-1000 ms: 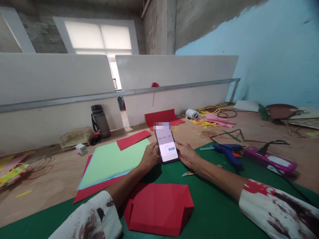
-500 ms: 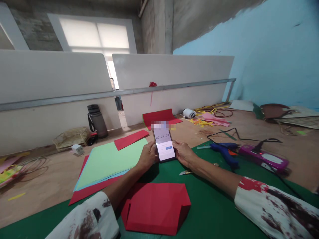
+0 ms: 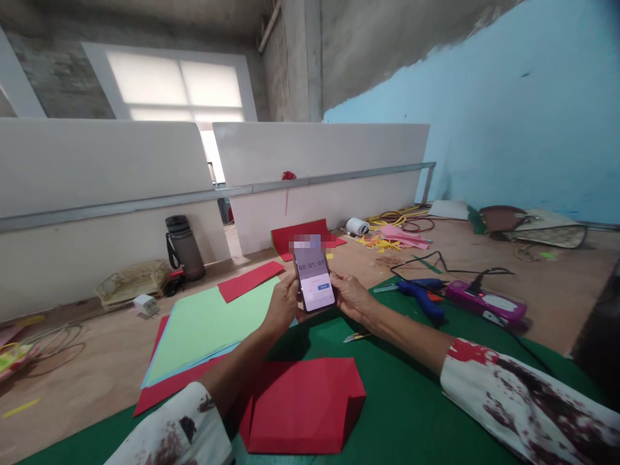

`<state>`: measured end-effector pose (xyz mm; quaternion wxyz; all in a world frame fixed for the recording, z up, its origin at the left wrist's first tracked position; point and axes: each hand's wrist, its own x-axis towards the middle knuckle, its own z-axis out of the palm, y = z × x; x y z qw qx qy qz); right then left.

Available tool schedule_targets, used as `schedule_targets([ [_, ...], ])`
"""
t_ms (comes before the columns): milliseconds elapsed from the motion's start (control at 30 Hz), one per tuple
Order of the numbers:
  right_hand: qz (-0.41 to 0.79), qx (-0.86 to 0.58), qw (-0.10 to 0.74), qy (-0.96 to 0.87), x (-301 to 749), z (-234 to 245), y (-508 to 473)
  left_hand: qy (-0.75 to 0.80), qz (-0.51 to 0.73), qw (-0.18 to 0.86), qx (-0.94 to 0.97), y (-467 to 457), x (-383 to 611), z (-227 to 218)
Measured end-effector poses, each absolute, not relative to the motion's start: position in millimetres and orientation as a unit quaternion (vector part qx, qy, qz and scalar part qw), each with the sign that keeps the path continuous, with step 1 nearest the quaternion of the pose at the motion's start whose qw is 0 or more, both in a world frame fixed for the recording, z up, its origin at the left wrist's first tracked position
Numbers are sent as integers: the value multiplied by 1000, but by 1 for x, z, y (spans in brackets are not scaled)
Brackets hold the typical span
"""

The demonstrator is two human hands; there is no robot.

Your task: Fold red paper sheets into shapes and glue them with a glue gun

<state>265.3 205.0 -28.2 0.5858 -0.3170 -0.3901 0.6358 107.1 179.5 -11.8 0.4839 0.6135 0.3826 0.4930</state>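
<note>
A phone (image 3: 316, 284) is held between the left hand (image 3: 283, 299) and the right hand (image 3: 353, 297).
Nearer than the phone, a folded red paper (image 3: 300, 407) is laid on a green mat (image 3: 407, 407). The phone's side edges are grasped by the fingers of both hands, and 00:01:07 is displayed on it. Left of the phone, pale green sheets (image 3: 208, 329) are stacked; right of it, a blue glue gun (image 3: 422, 294) is laid. Beyond the phone, a curled red sheet (image 3: 305, 230) is seen.

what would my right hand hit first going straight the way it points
Your right hand would likely push into the phone first, since it grips the right edge; past that, depth is hard to judge.
</note>
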Motion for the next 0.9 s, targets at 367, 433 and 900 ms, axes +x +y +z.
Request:
schedule_targets([
  [367,631,-316,583,-402,267,-32,207,388,487,503,599,175,109,-10],
  [433,632,-320,579,-403,267,-32,207,388,489,504,597,174,110,-10],
  [900,640,-327,573,-394,261,-28,196,426,492,509,563,171,111,-11],
])
